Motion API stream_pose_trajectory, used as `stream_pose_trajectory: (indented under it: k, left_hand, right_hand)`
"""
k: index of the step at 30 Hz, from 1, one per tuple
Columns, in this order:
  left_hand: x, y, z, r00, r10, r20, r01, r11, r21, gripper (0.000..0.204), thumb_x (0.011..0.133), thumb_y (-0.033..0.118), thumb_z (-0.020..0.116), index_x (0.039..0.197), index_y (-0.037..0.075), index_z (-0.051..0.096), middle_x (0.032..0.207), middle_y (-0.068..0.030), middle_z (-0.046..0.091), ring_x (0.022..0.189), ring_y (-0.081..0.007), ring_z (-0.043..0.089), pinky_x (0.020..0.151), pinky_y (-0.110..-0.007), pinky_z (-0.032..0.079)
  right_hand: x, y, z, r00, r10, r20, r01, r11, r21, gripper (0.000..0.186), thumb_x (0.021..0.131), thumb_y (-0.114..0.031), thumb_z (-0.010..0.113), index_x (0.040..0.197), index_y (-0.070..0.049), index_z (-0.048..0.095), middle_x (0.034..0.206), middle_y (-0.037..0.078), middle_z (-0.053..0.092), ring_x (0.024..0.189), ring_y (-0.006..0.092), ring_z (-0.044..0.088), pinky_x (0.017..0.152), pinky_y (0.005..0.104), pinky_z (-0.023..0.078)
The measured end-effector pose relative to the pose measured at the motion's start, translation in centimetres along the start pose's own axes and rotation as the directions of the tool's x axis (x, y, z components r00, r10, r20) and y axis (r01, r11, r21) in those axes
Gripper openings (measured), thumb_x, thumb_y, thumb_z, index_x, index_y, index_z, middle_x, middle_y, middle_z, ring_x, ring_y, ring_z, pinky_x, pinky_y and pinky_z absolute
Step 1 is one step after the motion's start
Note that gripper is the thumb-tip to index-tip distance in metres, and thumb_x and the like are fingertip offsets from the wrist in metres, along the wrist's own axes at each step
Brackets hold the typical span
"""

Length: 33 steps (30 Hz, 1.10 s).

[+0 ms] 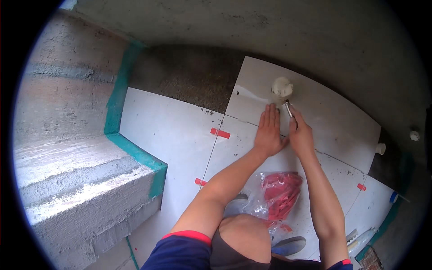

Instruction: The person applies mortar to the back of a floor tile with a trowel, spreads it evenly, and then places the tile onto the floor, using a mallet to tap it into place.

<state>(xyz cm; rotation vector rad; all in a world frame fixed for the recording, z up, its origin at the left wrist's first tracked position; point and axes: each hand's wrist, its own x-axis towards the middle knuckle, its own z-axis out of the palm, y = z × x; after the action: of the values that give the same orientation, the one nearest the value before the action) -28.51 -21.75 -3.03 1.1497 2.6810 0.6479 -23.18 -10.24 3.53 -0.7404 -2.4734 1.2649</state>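
Note:
My left hand (268, 135) lies flat on a large white tile (333, 121), fingers stretched out together towards the far side. Close beside it, my right hand (300, 135) is closed around a slim tool with a shiny metal end (288, 108); its exact kind is hard to make out. The metal end points at a round cream-coloured piece (282, 86) set in or on the tile, just beyond my fingertips. Whether that piece is a pipe end or a lump of paste, I cannot tell.
Red tile wedges (220, 133) sit at the joints between white tiles. A clear bag of red wedges (281, 193) lies by my legs. A rough concrete step (90, 202) with a green coated edge stands at left. Bare dark ground (189, 74) shows beyond the tiles; a pale pipe stub (380, 148) is at right.

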Motion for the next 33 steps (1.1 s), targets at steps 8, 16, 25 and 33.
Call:
stream_pose_trajectory:
  k: [8,16,25,33]
  left_hand:
    - [-0.8,-0.5,0.4,1.0,0.025,-0.006,-0.024,0.999,0.028,0.079,0.085,0.029,0.057,0.144,-0.011,0.026,0.152,-0.0301,0.023,0.144,-0.0435,0.018,0.119,-0.048,0.015]
    - [-0.8,-0.1,-0.1,0.995,0.061,0.076,-0.076,0.974,0.215,0.073,0.087,0.031,0.053,0.145,-0.007,0.028,0.15,-0.0277,0.029,0.142,-0.0439,0.023,0.119,-0.05,0.013]
    - [-1.3,-1.0,0.6,0.988,0.053,0.147,-0.083,0.976,0.203,0.074,0.088,0.036,0.05,0.146,-0.005,0.029,0.154,-0.0261,0.025,0.145,-0.0409,0.018,0.12,-0.048,0.01]
    - [-1.8,-1.5,2.1,0.995,0.093,0.028,-0.096,0.891,0.444,0.075,0.088,0.038,0.051,0.147,-0.004,0.029,0.154,-0.0256,0.026,0.145,-0.0405,0.019,0.12,-0.049,0.008]
  right_hand:
    - [1.0,-2.1,2.3,0.986,-0.166,-0.003,0.165,0.984,0.069,0.037,0.098,-0.016,0.048,0.135,-0.019,0.054,0.105,0.022,0.067,0.094,0.0401,0.064,0.081,0.0425,0.051]
    - [0.3,-1.9,3.4,0.976,-0.002,0.22,0.004,1.0,-0.008,0.038,0.099,-0.018,0.047,0.136,-0.021,0.053,0.114,0.021,0.065,0.102,0.0406,0.064,0.088,0.0423,0.05]
    - [0.2,-3.5,3.9,0.93,0.117,0.349,-0.12,0.993,-0.011,0.038,0.098,-0.018,0.048,0.136,-0.023,0.052,0.125,0.021,0.06,0.112,0.0416,0.058,0.093,0.0412,0.048]
    - [-0.5,-3.7,4.6,0.959,0.055,0.278,-0.054,0.998,-0.009,0.038,0.099,-0.02,0.048,0.136,-0.025,0.052,0.129,0.02,0.058,0.113,0.0422,0.057,0.094,0.0421,0.048]
